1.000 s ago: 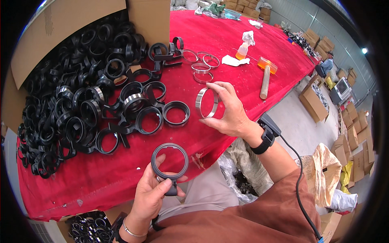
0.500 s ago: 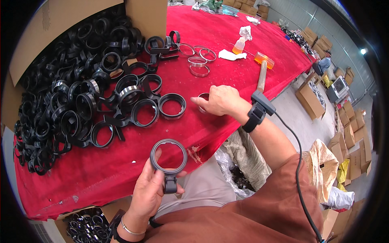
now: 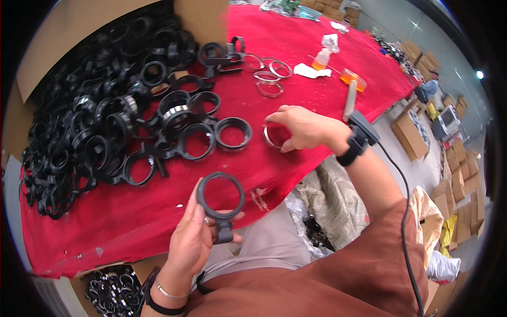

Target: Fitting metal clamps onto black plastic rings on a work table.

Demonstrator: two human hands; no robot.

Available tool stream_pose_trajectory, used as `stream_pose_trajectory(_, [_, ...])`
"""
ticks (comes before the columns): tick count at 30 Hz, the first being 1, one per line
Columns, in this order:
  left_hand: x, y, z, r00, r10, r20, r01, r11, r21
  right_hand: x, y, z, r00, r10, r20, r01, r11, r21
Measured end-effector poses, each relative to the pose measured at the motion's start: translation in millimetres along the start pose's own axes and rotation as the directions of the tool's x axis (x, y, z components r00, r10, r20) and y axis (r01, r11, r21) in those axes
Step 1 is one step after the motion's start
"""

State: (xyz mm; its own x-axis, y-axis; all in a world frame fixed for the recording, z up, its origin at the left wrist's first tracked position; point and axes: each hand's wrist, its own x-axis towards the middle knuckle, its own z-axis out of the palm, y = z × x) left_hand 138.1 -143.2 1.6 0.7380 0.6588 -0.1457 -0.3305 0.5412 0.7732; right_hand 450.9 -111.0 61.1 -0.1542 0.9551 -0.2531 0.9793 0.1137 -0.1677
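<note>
My left hand (image 3: 191, 240) holds a black plastic ring (image 3: 219, 215) by its short stem, raised in front of the table edge with the ring facing up. My right hand (image 3: 305, 127) has its thumb and fingers around the edges of a thin silver metal ring (image 3: 268, 138), at the red cloth. Just left of it lies a black ring part (image 3: 233, 146), beside more of the same kind. Several loose silver rings (image 3: 270, 96) rest farther back on the cloth, apart from my right hand.
A large heap of black ring parts (image 3: 95, 150) spills from a cardboard box (image 3: 203, 21) at left. An orange-headed mallet (image 3: 350, 100), a bottle of orange liquid (image 3: 320, 59) and white paper (image 3: 311, 72) lie beyond. Another box (image 3: 140, 270) of rings stands below the table (image 3: 137, 222).
My right hand has turned and spread its grip across the silver ring, which now shows more. The black ring in my left hand has tilted slightly. The whole view has shifted a little.
</note>
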Motion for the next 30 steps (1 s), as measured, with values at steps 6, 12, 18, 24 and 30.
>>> stream_pose_trajectory(6, [5, 0, -3, 0.995, 0.04, -0.091, -0.033, 0.997, 0.073, -36, -93, 9, 0.926, -0.172, -0.336, 0.315, 0.842, 0.439])
stream_pose_trajectory(12, [3, 2, 3, 0.995, 0.064, -0.078, -0.048, 0.98, 0.194, -33, -118, 37, 0.821, -0.256, -0.511, 0.479, 0.795, 0.373])
stream_pose_trajectory(18, [0, -1, -4, 0.992, 0.127, -0.028, -0.109, 0.929, 0.355, -39, -131, 47, 0.824, -0.224, -0.521, 0.44, 0.831, 0.339])
stream_pose_trajectory(24, [-11, 5, 11, 0.955, 0.29, -0.059, -0.242, 0.881, 0.406, -37, -130, 46, 0.782, -0.173, -0.599, 0.53, 0.691, 0.492])
stream_pose_trajectory(30, [2, 4, 25, 0.95, 0.309, -0.046, -0.273, 0.894, 0.355, -14, -137, 68, 0.859, 0.391, -0.332, 0.262, 0.222, 0.939])
